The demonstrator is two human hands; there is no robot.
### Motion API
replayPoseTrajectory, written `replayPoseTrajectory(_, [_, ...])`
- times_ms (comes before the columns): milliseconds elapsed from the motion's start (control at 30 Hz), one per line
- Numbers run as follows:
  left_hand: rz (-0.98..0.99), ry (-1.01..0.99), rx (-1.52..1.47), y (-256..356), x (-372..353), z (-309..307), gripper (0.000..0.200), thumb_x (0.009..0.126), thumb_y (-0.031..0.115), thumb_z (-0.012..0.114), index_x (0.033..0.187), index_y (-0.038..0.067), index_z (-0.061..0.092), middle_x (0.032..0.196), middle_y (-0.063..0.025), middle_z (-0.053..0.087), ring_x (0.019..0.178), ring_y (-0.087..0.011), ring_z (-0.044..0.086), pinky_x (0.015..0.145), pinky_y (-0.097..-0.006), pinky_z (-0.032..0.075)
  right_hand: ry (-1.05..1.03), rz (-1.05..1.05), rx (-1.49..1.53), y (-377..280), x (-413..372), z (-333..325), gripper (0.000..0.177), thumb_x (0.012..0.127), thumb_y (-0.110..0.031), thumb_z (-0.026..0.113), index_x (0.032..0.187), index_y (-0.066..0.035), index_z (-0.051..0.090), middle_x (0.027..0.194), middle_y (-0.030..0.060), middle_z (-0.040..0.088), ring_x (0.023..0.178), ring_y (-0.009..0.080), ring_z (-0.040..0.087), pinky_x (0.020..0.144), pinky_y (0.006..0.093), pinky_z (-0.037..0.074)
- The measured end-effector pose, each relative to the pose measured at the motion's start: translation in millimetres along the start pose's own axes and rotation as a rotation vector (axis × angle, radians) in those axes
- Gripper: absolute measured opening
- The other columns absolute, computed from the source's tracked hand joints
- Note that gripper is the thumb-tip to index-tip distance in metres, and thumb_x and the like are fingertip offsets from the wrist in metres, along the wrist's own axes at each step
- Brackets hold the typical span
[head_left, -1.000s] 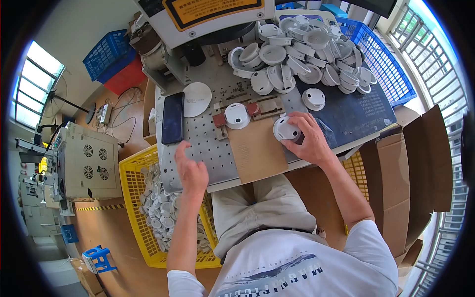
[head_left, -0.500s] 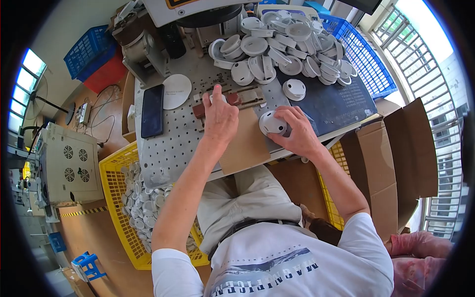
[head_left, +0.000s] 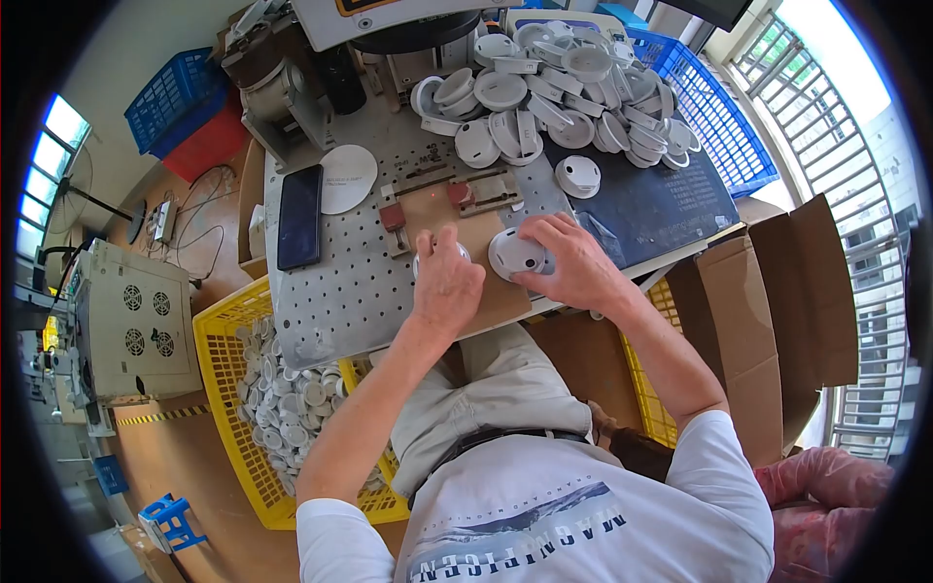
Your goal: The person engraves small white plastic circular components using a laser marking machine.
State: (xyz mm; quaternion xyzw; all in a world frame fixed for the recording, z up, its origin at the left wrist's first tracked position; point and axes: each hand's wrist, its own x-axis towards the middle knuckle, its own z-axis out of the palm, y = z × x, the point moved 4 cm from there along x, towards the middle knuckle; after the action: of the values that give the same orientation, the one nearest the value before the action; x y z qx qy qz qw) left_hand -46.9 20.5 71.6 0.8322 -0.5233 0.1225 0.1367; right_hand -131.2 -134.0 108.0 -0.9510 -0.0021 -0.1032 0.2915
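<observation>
In the head view, the perforated bench (head_left: 330,311) is spreading out before me, with a dark mat (head_left: 671,219) covering its right side. A phone (head_left: 299,218) and a pale disc (head_left: 348,179) are lying at the left, and a cardboard sheet (head_left: 494,291) is reaching toward my edge from the fixture (head_left: 489,192) and its reddish blocks. The orange floor (head_left: 228,486) is showing below, a blue stool (head_left: 171,522) is standing on it, and a railing (head_left: 860,233) is running along the right. Someone's pink sleeve (head_left: 826,476) is showing at lower right.

The yellow basket (head_left: 219,389) at my left is holding many small white parts (head_left: 282,413). A blue basket (head_left: 734,136) is sitting behind the heap of white caps (head_left: 569,92); whether any are lying inside it, I cannot tell. An open carton (head_left: 741,340) is standing at the right, its contents hidden from me.

My left hand (head_left: 449,282) is pinching a white cap (head_left: 423,262) over the sheet, my fingers mostly hiding it. My right hand (head_left: 580,270) is grasping a second cap (head_left: 513,255) beside it, while a lone cap (head_left: 578,177) is resting on the mat.
</observation>
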Motion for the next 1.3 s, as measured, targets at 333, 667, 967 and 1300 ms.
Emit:
replayPoseTrajectory(333, [-0.365,0.140,-0.009,-98,-127,-32,0.006,0.059,-0.005,0.064,0.065,-0.005,0.064,0.118,-0.0222,0.052,0.108,-0.0419,0.049,0.091,-0.0464,0.043,0.105,-0.184,-0.098,-45,58,60,0.041,0.075,-0.021,0.077,0.106,-0.001,0.058,0.115,0.0151,0.061,0.101,0.0345,0.059,0.085,0.0421,0.051])
replayPoseTrajectory(667, [-0.406,0.238,0.020,-107,-135,-37,0.010,0.058,-0.006,0.066,0.067,-0.007,0.062,0.117,-0.0207,0.053,0.108,-0.0404,0.050,0.091,-0.0446,0.044,0.084,-0.144,-0.101,-47,83,72,0.037,0.082,-0.019,0.073,0.104,0.005,0.054,0.115,0.0208,0.058,0.099,0.0395,0.062,0.081,0.0458,0.052])
replayPoseTrajectory(967, [-0.430,0.250,0.009,-106,-134,-38,0.015,0.056,-0.008,0.067,0.070,-0.008,0.063,0.117,-0.0200,0.053,0.108,-0.0404,0.051,0.091,-0.0446,0.044,0.141,-0.150,-0.142,-39,104,80,0.032,0.084,-0.017,0.072,0.097,0.005,0.053,0.104,0.0191,0.057,0.084,0.0402,0.064,0.072,0.0463,0.053])
replayPoseTrajectory(1300, [-0.833,0.456,-0.044,-165,-248,-91,0.033,0.067,-0.010,0.044,0.098,-0.009,0.056,0.100,-0.0230,0.058,0.096,-0.0435,0.056,0.092,-0.0453,0.043,-0.095,-0.693,0.693,-174,9,10,0.036,0.077,0.001,0.064,0.113,-0.001,0.058,0.108,0.0152,0.064,0.084,0.0337,0.066,0.063,0.0382,0.055])
